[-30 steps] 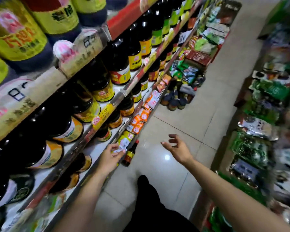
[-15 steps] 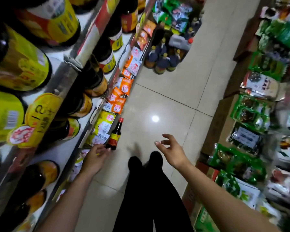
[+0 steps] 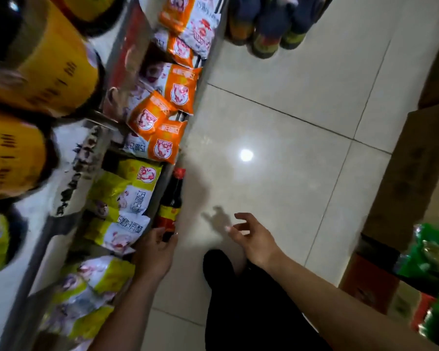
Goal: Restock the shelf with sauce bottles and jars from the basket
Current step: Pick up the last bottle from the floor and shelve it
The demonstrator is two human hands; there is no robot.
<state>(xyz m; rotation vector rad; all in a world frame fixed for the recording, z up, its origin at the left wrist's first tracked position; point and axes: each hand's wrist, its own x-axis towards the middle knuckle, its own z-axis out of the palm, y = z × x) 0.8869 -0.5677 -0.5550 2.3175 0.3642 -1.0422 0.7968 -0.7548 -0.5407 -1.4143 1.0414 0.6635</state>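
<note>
The left hand (image 3: 155, 252) curls fingers and thumb round the base of a dark, red-capped, yellow-labelled sauce bottle (image 3: 171, 198) at its twelve o'clock. At three o'clock, the right hand (image 3: 254, 240) hovers, fingers spread, empty.

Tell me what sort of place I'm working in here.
Probably a small grocery shop aisle: shelves of yellow-labelled sauce bottles, stacked orange packets below them, and more bottles standing on the tiled floor.
</note>
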